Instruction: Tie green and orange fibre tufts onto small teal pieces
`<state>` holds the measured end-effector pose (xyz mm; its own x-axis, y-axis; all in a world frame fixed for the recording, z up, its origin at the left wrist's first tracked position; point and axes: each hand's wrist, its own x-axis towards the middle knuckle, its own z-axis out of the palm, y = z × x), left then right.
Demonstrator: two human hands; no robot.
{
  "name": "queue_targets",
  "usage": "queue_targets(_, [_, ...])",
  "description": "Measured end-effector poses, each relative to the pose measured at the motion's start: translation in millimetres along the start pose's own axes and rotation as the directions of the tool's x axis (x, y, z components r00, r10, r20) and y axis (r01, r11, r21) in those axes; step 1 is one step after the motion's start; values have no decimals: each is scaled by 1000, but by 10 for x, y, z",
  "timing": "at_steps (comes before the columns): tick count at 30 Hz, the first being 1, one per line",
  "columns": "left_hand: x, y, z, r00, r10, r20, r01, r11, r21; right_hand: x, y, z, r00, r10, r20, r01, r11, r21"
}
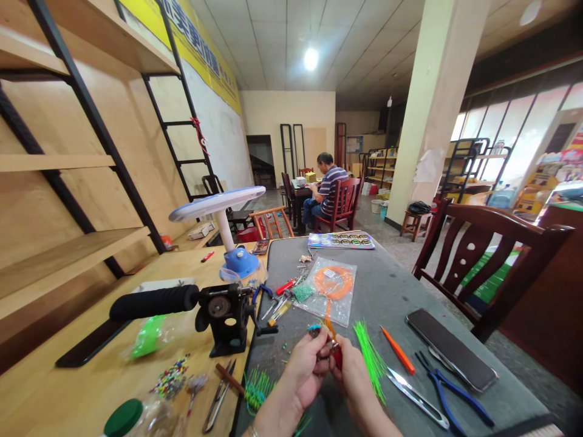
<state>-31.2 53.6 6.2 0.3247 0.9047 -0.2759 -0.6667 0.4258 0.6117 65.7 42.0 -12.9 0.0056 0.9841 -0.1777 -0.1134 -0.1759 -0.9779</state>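
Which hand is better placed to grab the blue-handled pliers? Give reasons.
Right. The right hand is nearer the blue-handled pliers, lying on the grey table to its right; the left hand would have to cross over. Both hands are closed on a small orange-and-red piece.

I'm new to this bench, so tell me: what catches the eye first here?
Low in the middle, the left hand and right hand pinch an orange cord running from its bag. Bright green strands fan out just right of them; a black hand-crank tool stands to the left.
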Motion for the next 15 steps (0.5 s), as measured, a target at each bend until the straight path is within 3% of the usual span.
queue_targets(10, [-1,6,1,1000,-4,2,4,1000,-2,-1,-7,2,1000,-1,-10,1,1000,19])
queue_targets(15, [-10,1,-1,1000,-5,3,5,1000,10,6,-7,3,1000,19,-18,-21,997,-70])
